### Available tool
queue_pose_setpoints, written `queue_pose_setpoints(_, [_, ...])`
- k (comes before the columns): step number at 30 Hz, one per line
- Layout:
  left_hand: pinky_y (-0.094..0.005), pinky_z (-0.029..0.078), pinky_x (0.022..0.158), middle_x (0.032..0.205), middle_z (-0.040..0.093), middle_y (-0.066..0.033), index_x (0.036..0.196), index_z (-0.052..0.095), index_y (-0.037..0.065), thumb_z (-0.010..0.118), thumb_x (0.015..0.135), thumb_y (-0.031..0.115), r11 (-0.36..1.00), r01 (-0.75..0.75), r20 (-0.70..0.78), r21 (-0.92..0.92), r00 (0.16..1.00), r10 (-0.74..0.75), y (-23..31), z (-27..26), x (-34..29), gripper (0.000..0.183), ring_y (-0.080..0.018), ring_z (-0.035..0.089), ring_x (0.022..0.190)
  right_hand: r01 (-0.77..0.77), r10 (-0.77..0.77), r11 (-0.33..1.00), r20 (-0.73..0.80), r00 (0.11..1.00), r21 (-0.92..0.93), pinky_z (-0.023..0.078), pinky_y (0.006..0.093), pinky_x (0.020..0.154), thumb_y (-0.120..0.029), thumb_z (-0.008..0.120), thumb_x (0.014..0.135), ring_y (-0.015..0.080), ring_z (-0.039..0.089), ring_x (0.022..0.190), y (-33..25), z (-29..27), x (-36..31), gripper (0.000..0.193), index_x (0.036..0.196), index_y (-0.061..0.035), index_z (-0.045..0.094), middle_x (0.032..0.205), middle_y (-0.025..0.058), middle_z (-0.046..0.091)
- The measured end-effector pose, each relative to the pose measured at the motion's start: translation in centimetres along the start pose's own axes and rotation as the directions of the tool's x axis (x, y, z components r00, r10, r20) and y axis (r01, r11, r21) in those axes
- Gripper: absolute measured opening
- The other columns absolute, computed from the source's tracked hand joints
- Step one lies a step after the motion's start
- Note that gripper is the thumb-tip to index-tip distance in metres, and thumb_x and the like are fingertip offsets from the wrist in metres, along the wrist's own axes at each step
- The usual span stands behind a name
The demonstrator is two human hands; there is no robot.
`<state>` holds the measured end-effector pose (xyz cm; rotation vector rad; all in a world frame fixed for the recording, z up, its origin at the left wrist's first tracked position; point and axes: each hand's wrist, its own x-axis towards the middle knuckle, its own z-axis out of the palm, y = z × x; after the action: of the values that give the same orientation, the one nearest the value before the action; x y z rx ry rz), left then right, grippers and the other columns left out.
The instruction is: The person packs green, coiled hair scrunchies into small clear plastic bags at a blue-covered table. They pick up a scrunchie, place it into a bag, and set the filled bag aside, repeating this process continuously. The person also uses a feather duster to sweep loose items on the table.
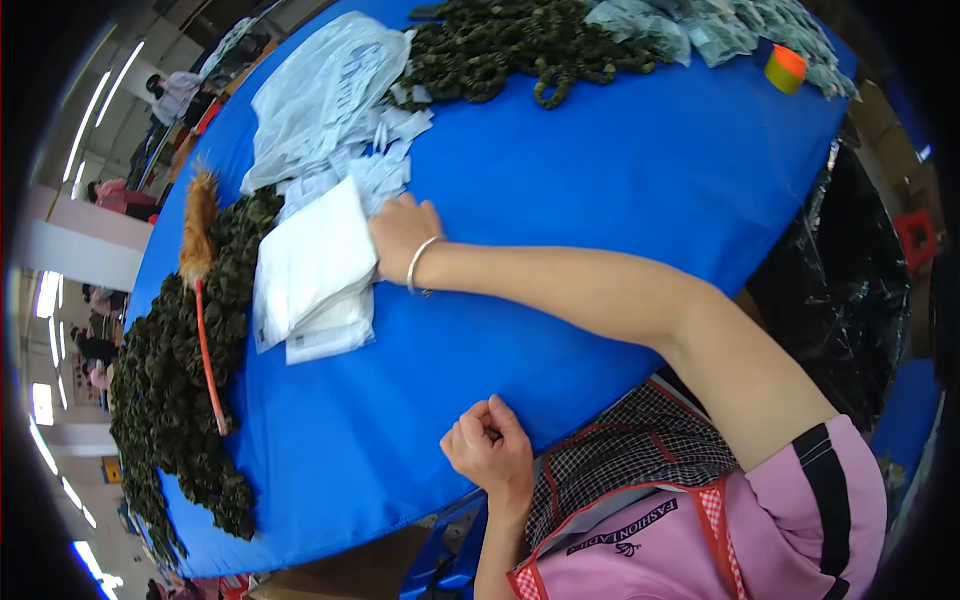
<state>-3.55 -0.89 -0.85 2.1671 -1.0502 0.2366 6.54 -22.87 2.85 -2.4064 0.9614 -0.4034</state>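
Note:
My right hand, a pale bangle on its wrist, reaches across to the right edge of a stack of white, see-through plastic bags. Its fingers are curled down and their tips are hidden, so what they pinch does not show. Just beyond that hand lies a heap of pale blue paper-like strips. Lower down, near the table's front edge, my left hand hovers in a loose fist, and nothing shows in it. The bags lie apart from it, farther left.
Dark green scrunchie-like fabric rings lie heaped at left and far side. A feathery stick rests on the left heap. A large plastic bag, pale packets and an orange-yellow tape roll sit on the blue table.

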Motion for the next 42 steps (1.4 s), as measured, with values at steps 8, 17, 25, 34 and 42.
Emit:
queue_pose_setpoints(8, [-0.0318, 0.036, 0.064, 0.055, 0.051, 0.0016, 0.076, 0.058, 0.007, 0.067, 0.081, 0.009, 0.999, -0.029, 0.003, -0.023, 1.000, 0.029, 0.5, 0.5, -0.5, 0.011, -0.0160, 0.048, 0.051, -0.315, 0.302, 0.949, -0.303, 0.904, 0.005, 0.048, 0.0421, 0.084, -0.035, 0.061, 0.080, 0.0319, 0.060, 0.096, 13.5, -8.8, 4.0, 0.029, 0.092, -0.0118, 0.072, 0.100, 0.0135, 0.066])
queue_pose_setpoints(17, [-0.0358, 0.038, 0.063, 0.061, 0.055, -0.0022, 0.075, 0.059, 0.009, 0.068, 0.079, 0.009, 0.994, -0.092, 0.033, -0.055, 0.995, 0.094, 0.0, -0.3, 0.7, 0.009, -0.0227, 0.051, 0.056, -0.151, 0.121, 0.988, -0.581, 0.805, -0.004, 0.051, 0.0395, 0.076, -0.036, 0.060, 0.078, 0.0319, 0.066, 0.087, 24.9, -9.4, 5.3, 0.031, 0.094, -0.0101, 0.070, 0.090, 0.0137, 0.068])
queue_pose_setpoints(25, [-0.0348, 0.047, 0.066, 0.076, 0.061, -0.0102, 0.082, 0.060, 0.002, 0.063, 0.080, 0.002, 0.975, 0.017, -0.216, -0.220, 0.974, -0.066, -7.4, -3.7, 3.9, 0.004, -0.0242, 0.059, 0.067, 0.019, -0.004, 0.879, -0.031, 1.000, 0.477, 0.031, 0.0194, 0.052, -0.034, 0.053, 0.095, 0.0017, 0.041, 0.060, 14.1, -6.9, -1.3, 0.030, 0.077, -0.0105, 0.060, 0.063, -0.0055, 0.048])
queue_pose_setpoints(34, [-0.0476, 0.038, 0.097, 0.129, 0.049, -0.0200, 0.131, 0.038, -0.002, 0.066, 0.079, 0.024, 0.495, 0.651, -0.519, 0.575, 0.759, -0.393, -38.2, -19.7, 10.9, 0.065, -0.0330, 0.041, 0.125, 0.266, -0.255, 0.842, -0.089, 0.963, 0.470, 0.046, 0.0268, 0.077, 0.001, 0.050, 0.085, 0.0137, 0.056, 0.083, 7.2, -3.0, -11.6, 0.031, 0.115, -0.0032, 0.055, 0.097, 0.0072, 0.060])
queue_pose_setpoints(42, [-0.0315, 0.050, 0.076, 0.094, 0.063, -0.0110, 0.112, 0.055, -0.002, 0.057, 0.093, 0.024, 0.657, 0.433, 0.104, -0.617, 0.872, -0.478, -22.0, -13.7, 9.5, 0.032, -0.0172, 0.061, 0.084, 0.195, -0.150, 0.820, -0.126, 0.981, 0.539, 0.047, 0.0272, 0.077, 0.000, 0.050, 0.085, 0.0138, 0.059, 0.084, 6.9, -2.7, -12.3, 0.027, 0.111, -0.0016, 0.059, 0.093, 0.0069, 0.064])
